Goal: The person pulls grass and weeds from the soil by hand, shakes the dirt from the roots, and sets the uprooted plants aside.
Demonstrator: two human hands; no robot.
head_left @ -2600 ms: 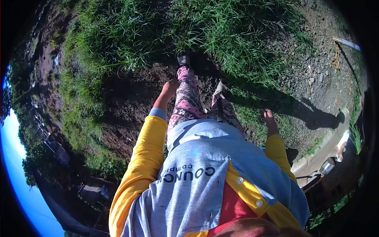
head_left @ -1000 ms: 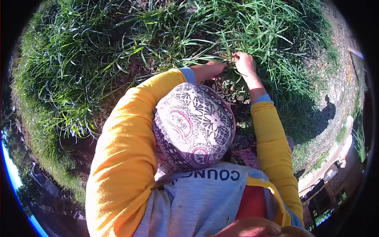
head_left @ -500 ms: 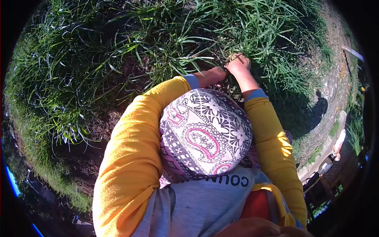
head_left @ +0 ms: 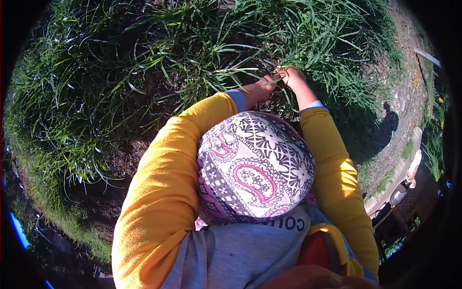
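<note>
My left hand [head_left: 263,89] is low among the grass near the soil, its fingers closed and partly hidden; what they hold, if anything, I cannot make out. Right beside it, my right hand [head_left: 291,77] has its fingers curled together around a few green grass blades [head_left: 275,80]. The fingertips of both hands nearly meet. Around and beyond them grow thick tufts of long grass [head_left: 317,48], with dark bare soil [head_left: 284,107] showing beneath.
My knee in patterned cloth [head_left: 255,166] rises between my yellow-sleeved arms. Dense grass [head_left: 86,86] spreads to the left, with brown soil [head_left: 137,149] in patches. A gravelly path [head_left: 397,96] edges the grass on the right, bordered by a pale kerb [head_left: 397,178].
My right hand has turned and lowered slightly, its fingers now pointing toward my left hand. My left hand has shifted a little, and a grass blade shows between the two.
</note>
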